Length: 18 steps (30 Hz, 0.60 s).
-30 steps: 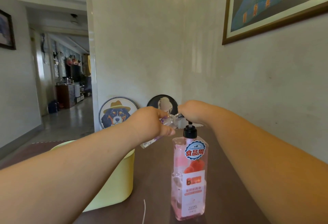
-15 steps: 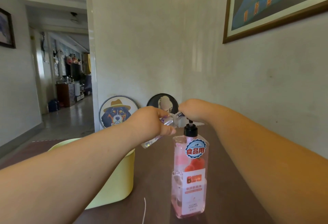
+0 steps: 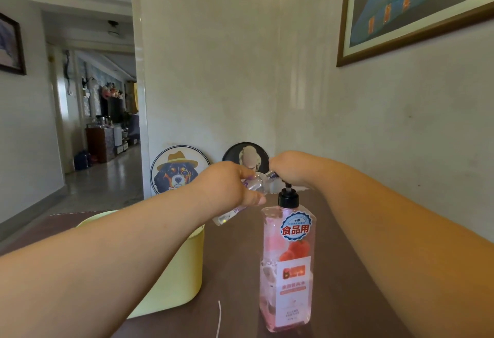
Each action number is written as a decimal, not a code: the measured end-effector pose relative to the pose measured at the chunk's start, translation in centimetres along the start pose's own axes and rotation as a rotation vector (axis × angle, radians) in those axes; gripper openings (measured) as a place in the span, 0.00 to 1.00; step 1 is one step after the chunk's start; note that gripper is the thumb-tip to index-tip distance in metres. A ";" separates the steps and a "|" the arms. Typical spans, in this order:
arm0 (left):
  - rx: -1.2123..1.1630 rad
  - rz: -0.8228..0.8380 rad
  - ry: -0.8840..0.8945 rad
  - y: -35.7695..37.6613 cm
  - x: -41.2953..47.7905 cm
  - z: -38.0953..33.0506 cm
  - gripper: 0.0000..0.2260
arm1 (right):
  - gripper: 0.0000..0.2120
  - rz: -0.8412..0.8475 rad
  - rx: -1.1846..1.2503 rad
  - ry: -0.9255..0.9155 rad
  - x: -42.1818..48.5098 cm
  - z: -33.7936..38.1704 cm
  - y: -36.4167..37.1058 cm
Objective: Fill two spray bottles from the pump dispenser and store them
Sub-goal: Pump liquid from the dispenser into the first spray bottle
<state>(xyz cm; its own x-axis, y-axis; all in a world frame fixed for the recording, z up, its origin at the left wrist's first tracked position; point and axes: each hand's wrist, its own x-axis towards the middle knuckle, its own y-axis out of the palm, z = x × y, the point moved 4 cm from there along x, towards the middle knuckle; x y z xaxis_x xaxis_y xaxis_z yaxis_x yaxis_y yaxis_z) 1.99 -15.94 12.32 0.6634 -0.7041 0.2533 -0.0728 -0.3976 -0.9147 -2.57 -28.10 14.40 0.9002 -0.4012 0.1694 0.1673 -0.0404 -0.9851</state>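
Looking down from the head view, I see the pump dispenser (image 3: 287,265) nearest me, upright on the dark brown table (image 3: 235,270), clear body with pink liquid, black pump top, blue-and-red round sticker. Thin white strand (image 3: 219,317) lies on the table just left of its base. Yellow-green tub (image 3: 184,268) stands left of the dispenser, mostly covered by my left forearm. Further out, left hand (image 3: 227,185) is closed round a small clear spray bottle (image 3: 247,196), held tilted, base down-left, threaded open neck up-right, purple print on its side. Neck tip sits right at the right hand, above the dispenser's pump. Right hand (image 3: 292,167) is curled downward over the black pump head, fingers hidden, so I cannot tell how tightly it grips; it looks pressed on the pump top. Both hands nearly meet over the dispenser. Whether liquid is in the spray bottle, cannot tell. Behind them, leaning at the wall: round plaque with a hat-wearing dog (image 3: 177,170) and a smaller dark round plaque (image 3: 244,157). Framed picture (image 3: 417,8) hangs upper right; a hallway opens at far left.
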 end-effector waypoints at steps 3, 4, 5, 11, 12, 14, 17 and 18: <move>0.025 -0.038 0.004 -0.6 0.1 -0.2 0.27 | 0.17 -0.078 0.032 -0.046 0.2 -0.4 -0.6; 0.025 -0.037 0.008 -0.4 0.1 -0.2 0.27 | 0.16 -0.075 0.012 -0.068 0.1 -0.4 -0.3; 0.021 -0.027 0.007 -0.1 0.1 -0.1 0.27 | 0.16 -0.053 0.003 -0.069 0.0 -0.3 0.2; 0.002 0.021 0.002 0.9 -0.1 0.3 0.28 | 0.14 -0.017 -0.086 -0.041 0.4 -0.1 1.8; 0.005 0.015 0.002 0.7 -0.2 0.2 0.28 | 0.14 -0.033 -0.077 -0.057 0.2 0.0 1.5; 0.009 0.000 0.002 0.3 -0.2 0.0 0.28 | 0.13 -0.086 0.003 -0.051 0.0 -0.3 0.6; 0.018 -0.035 0.007 -0.4 0.0 -0.5 0.27 | 0.14 -0.125 0.011 -0.053 -0.3 -0.6 -0.3; 0.019 -0.031 0.009 -0.4 0.1 -0.5 0.26 | 0.14 -0.120 -0.059 -0.087 -0.1 -0.6 -0.1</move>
<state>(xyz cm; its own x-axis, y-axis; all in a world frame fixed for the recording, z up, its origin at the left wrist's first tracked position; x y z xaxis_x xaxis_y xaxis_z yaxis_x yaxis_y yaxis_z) 1.69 -16.11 12.90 0.6583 -0.6969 0.2845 -0.0378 -0.4081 -0.9122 -2.88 -28.62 14.44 0.9068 -0.3098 0.2858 0.2544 -0.1383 -0.9572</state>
